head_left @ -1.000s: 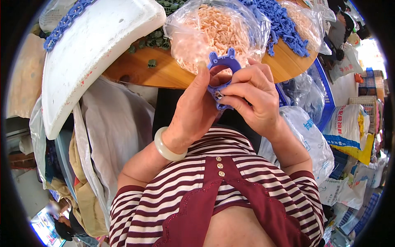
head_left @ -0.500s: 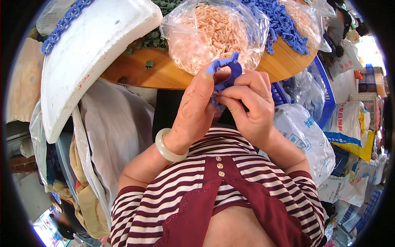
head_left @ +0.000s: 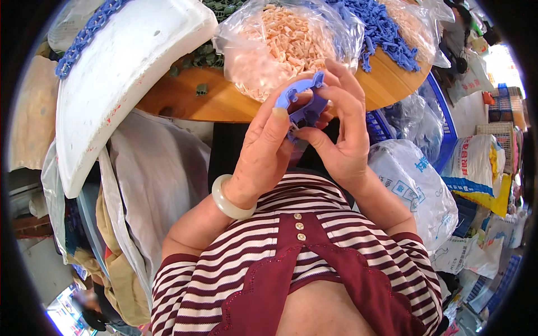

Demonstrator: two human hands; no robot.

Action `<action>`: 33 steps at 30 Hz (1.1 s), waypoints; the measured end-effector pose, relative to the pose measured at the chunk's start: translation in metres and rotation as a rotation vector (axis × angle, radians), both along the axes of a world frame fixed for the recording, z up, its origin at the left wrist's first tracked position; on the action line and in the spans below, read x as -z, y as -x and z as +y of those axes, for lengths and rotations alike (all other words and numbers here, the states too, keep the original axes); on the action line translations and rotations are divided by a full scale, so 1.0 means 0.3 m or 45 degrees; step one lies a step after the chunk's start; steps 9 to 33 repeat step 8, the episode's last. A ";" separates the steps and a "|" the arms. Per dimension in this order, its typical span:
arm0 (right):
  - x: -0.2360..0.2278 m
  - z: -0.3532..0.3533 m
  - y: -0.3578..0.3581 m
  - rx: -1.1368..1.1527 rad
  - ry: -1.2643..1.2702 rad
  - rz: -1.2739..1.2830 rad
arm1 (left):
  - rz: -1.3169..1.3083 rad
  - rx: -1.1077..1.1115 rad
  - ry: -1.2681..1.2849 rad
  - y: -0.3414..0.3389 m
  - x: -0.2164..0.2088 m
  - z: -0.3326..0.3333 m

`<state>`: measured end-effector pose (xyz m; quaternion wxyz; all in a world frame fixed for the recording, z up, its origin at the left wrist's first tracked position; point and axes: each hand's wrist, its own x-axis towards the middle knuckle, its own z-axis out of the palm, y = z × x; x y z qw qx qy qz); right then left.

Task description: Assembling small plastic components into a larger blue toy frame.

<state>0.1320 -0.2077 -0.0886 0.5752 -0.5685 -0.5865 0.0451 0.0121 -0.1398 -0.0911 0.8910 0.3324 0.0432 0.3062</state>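
Note:
Between my hands is a curved blue-purple plastic part (head_left: 301, 89), tilted, with a rounded opening and small tabs along its edge. My left hand (head_left: 259, 148) is closed on its left side, thumb upright against it. My right hand (head_left: 350, 131) curls around its right side. That thumb touches the lower end, and some of the fingers are raised beside and behind the part. My fingers partly cover its lower end, so any small piece there cannot be made out.
On the wooden table (head_left: 224, 106) ahead, a clear bag (head_left: 241, 67) holds peach plastic pieces. Blue parts (head_left: 386, 39) lie right of it, green pieces (head_left: 224, 8) behind. A white foam board (head_left: 134, 61) leans at left. A blue basket (head_left: 445, 120) and plastic bags stand at right.
My right hand has opened from a pinch at the part's lower end; its fingers now stretch up around the right side. The left hand keeps its hold, and the part has turned slightly.

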 end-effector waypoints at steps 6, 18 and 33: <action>-0.039 -0.010 0.014 -0.103 0.102 0.186 | 0.035 0.061 0.027 0.001 -0.010 -0.001; -0.049 -0.015 0.007 -0.123 0.163 0.139 | 0.059 0.067 0.061 -0.012 -0.028 0.012; -0.049 -0.015 0.007 -0.123 0.163 0.139 | 0.059 0.067 0.061 -0.012 -0.028 0.012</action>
